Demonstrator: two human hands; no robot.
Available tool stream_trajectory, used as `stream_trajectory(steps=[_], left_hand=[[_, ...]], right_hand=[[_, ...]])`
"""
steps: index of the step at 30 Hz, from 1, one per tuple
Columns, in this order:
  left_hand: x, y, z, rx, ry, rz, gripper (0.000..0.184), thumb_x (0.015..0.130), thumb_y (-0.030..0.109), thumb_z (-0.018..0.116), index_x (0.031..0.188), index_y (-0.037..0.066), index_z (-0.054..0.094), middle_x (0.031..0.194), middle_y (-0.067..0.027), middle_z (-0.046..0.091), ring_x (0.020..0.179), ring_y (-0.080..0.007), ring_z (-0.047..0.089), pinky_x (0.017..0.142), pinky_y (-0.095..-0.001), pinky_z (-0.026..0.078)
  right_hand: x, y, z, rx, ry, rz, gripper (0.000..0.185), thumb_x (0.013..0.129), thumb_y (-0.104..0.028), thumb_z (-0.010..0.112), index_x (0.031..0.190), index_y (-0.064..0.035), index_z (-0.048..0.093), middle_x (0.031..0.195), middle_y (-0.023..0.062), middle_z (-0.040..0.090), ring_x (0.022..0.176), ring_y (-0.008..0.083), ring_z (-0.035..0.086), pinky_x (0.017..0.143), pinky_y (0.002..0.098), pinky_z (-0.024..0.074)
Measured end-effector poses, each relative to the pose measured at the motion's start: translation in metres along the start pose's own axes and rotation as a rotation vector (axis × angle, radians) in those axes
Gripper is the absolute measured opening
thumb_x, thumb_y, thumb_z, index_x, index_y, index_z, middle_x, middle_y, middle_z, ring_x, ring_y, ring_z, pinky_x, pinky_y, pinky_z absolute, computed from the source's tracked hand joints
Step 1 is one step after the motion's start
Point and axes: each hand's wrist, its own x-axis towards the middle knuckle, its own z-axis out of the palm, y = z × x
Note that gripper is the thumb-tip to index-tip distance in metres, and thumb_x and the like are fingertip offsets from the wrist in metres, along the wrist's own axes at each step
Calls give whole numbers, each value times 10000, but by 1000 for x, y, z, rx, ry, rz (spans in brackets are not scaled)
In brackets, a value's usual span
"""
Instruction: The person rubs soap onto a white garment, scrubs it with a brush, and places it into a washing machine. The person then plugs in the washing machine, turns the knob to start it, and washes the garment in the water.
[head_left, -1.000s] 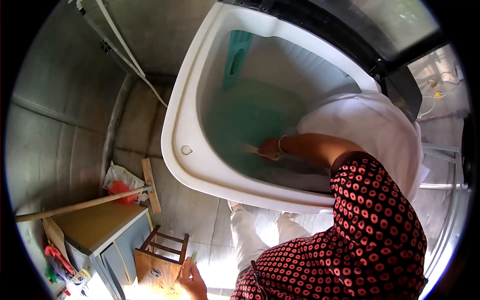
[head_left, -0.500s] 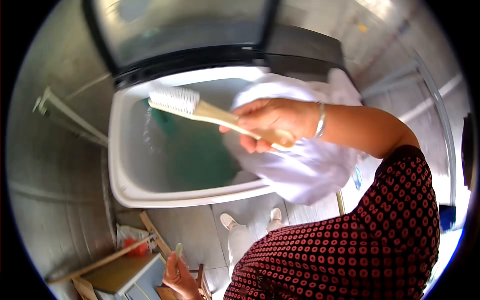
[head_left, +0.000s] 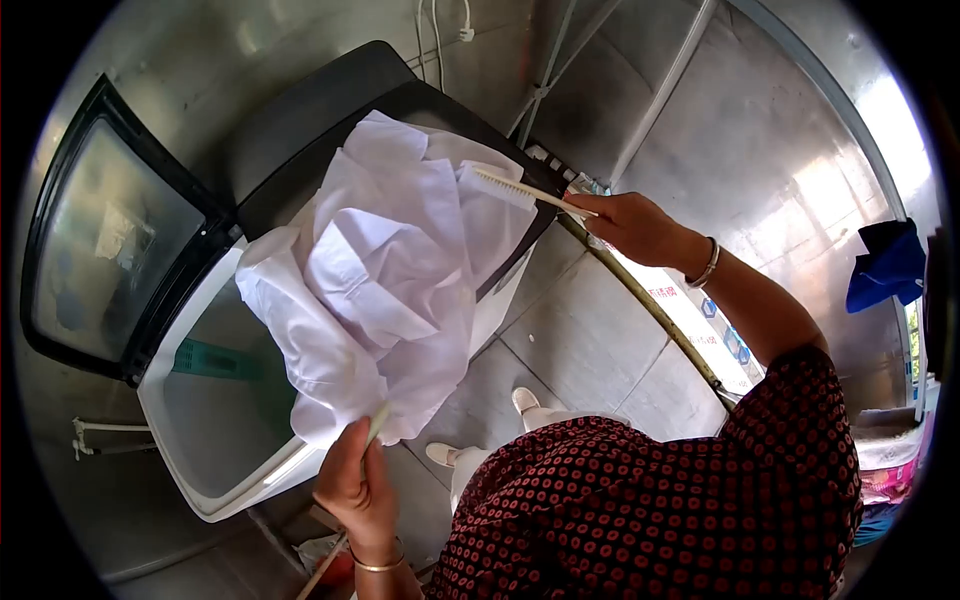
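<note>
A white cloth garment (head_left: 395, 260) lies crumpled over the dark top of a washing machine (head_left: 290, 130), part of it draping across the open tub. In my right hand (head_left: 640, 228) is a long-handled scrubbing brush (head_left: 510, 187), its bristles down on or just over the garment's right side. The fingers of my left hand (head_left: 358, 490) pinch a thin pale green bar of soap (head_left: 377, 422) by the cloth's lower edge. Water and a green panel (head_left: 215, 359) show inside the tub.
The machine's black-framed lid (head_left: 115, 240) stands open at the left. A wall pipe (head_left: 110, 428) juts out beside the tub. To the right are a long pole (head_left: 650, 310), printed boxes (head_left: 725, 335) and a hanging blue cloth (head_left: 886, 268). A power plug (head_left: 466, 34) hangs behind.
My view has turned right. The brush has gone from above the tub to the garment on the machine's top. My left hand has come up beside the cloth, still holding the soap.
</note>
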Motion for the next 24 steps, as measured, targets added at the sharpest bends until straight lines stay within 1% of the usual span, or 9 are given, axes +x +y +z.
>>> stream_trajectory(steps=[1, 2, 8, 10, 15, 18, 21, 23, 24], left_hand=[[13, 11, 17, -10, -25, 60, 250, 739, -92, 587, 978, -24, 619, 881, -147, 650, 764, -223, 630, 693, -278, 492], [25, 19, 35, -21, -52, 120, 259, 720, -82, 597, 966, -5, 621, 869, -159, 644, 748, -276, 634, 677, -298, 495], [88, 38, 130, 255, -174, 465, 269, 680, -52, 603, 943, 4, 594, 850, -104, 616, 719, -243, 601, 622, -310, 501], [96, 38, 142, 374, -213, 537, 273, 659, -42, 603, 927, 9, 586, 832, -88, 603, 725, -226, 592, 619, -302, 502], [104, 37, 158, 618, -337, 648, 139, 667, 33, 593, 790, 66, 539, 709, -38, 501, 702, -179, 539, 591, -249, 485], [126, 33, 182, 679, -402, 644, 233, 686, 6, 567, 917, 36, 573, 808, -73, 578, 751, -221, 564, 655, -283, 496], [169, 29, 212, 739, -425, 695, 213, 696, 22, 559, 906, 50, 575, 821, -70, 583, 757, -224, 570, 668, -280, 494], [190, 22, 226, 595, -331, 811, 210, 699, 26, 554, 905, 60, 569, 798, -64, 575, 759, -223, 568, 672, -283, 489], [189, 19, 223, 590, -334, 812, 210, 699, 26, 554, 905, 60, 569, 798, -64, 575, 759, -223, 568, 672, -283, 489]], right_hand=[[3, 27, 17, -93, 178, -222, 367, 864, -137, 454, 1226, -113, 506, 642, 103, 545, 545, 200, 549, 589, 318, 455], [-2, 27, 20, -267, 197, -226, 362, 841, -135, 502, 1202, -127, 517, 736, 105, 568, 587, 241, 564, 590, 336, 457], [2, 43, 16, -382, 216, -323, 368, 814, -114, 562, 1179, -151, 525, 763, 96, 542, 644, 235, 567, 583, 347, 458], [13, 53, 9, -220, 357, -301, 351, 819, -102, 552, 1168, -127, 533, 759, 87, 553, 642, 226, 571, 584, 338, 460], [13, 81, 33, 164, 250, -298, 375, 832, -141, 501, 1207, -131, 519, 768, 144, 593, 646, 270, 578, 622, 371, 450], [6, 81, 34, 320, 140, -160, 394, 825, -141, 515, 1218, -110, 514, 771, 157, 607, 647, 264, 584, 630, 357, 455], [-2, 79, 37, 301, 158, -134, 388, 823, -148, 524, 1208, -100, 522, 765, 170, 606, 634, 264, 583, 632, 353, 455], [-6, 76, 34, 506, 114, -45, 403, 819, -64, 518, 1222, -77, 521, 628, 48, 535, 533, 92, 455, 520, 251, 388], [-6, 75, 33, 506, 114, -40, 403, 819, -64, 518, 1222, -77, 521, 628, 48, 535, 533, 92, 455, 520, 251, 388]])
